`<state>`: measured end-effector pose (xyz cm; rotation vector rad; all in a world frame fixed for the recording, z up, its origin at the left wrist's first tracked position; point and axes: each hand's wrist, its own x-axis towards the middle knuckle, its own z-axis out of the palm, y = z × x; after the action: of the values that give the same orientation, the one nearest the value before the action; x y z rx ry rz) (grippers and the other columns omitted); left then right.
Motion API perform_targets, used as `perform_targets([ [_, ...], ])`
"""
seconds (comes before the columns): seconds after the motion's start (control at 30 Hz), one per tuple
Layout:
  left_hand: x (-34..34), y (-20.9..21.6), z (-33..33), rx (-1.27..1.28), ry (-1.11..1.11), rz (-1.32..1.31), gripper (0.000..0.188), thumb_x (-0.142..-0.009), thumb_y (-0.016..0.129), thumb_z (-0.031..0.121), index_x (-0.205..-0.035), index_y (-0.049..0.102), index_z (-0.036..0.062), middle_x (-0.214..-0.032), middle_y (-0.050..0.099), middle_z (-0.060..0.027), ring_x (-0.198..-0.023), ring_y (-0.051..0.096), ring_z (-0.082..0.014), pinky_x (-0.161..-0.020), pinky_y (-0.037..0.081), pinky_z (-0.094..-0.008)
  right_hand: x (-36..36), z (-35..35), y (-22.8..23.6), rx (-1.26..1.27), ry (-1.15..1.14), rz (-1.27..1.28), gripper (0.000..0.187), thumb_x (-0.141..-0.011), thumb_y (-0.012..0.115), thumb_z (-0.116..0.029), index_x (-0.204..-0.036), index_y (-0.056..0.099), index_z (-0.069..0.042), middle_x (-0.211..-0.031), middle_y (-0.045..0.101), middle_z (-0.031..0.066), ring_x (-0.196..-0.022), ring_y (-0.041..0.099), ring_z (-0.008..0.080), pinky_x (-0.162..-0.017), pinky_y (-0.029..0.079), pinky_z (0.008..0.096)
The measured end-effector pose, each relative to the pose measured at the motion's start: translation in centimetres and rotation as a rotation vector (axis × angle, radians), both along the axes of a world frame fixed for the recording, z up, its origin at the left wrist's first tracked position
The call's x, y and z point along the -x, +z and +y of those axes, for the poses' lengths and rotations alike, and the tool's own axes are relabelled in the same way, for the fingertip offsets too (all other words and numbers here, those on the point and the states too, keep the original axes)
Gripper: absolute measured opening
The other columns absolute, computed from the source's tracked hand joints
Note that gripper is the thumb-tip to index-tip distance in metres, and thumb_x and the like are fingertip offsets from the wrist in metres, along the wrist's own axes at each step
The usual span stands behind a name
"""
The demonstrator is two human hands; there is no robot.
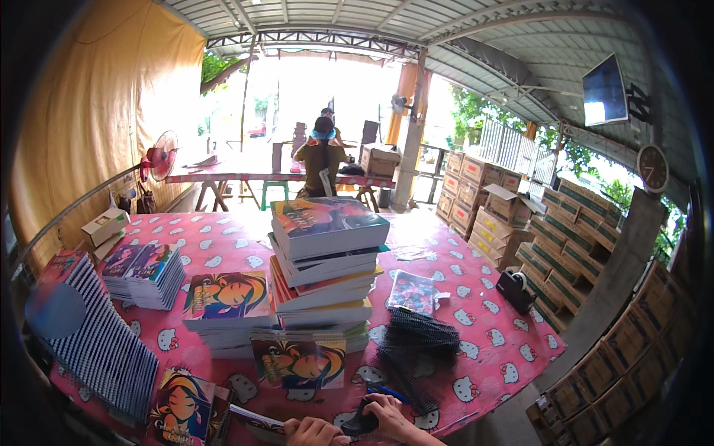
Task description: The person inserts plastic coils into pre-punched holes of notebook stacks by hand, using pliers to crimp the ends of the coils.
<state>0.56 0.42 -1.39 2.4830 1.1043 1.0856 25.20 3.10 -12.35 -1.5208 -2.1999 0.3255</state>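
My left hand (312, 431) rests at the bottom edge on a thin booklet (256, 421) with a colourful cover, holding it down. Beside it, my right hand (390, 416) is closed on a small black object (360, 421) pressed against the booklet's edge. Just beyond my right hand lies a heap of black spiral binding coils (418, 343). A tall uneven stack of notebooks (324, 269) stands in the middle of the table, with lower stacks (225, 306) in front and to its left.
The table wears a red cloth (491, 342) with white cat faces. Fanned spiral notebooks (100, 349) lie at left, a black tape dispenser (515, 288) at right. Cardboard boxes (565, 223) pile up on the right. A person (320, 156) sits at a far table.
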Motion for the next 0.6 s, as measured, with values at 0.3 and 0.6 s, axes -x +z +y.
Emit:
perform_targets([
  [0.3, 0.9, 0.4, -0.4, -0.023, -0.001, 0.010, 0.013, -0.076, 0.058, 0.014, -0.089, 0.060, 0.0128, -0.091, 0.060, -0.0057, -0.091, 0.056, -0.0245, -0.083, 0.036, -0.0422, -1.9, -3.8, 0.5, 0.875, 0.089, 1.668, 0.057, -0.076, 0.074, -0.037, -0.119, 0.051, -0.006, -0.138, 0.038, 0.0173, -0.123, 0.042, 0.0279, -0.101, 0.036, 0.0405],
  [0.6, 0.9, 1.3, -0.8, -0.005, -0.008, -0.057, 0.013, -0.075, 0.060, 0.010, -0.088, 0.061, 0.0127, -0.088, 0.061, -0.0059, -0.094, 0.057, -0.0266, -0.095, 0.033, -0.0473, 1.5, -4.7, 1.9, 0.844, 0.300, 1.995, 0.061, -0.079, 0.071, -0.039, -0.123, 0.049, -0.004, -0.138, 0.039, 0.0178, -0.123, 0.043, 0.0269, -0.101, 0.037, 0.0394],
])
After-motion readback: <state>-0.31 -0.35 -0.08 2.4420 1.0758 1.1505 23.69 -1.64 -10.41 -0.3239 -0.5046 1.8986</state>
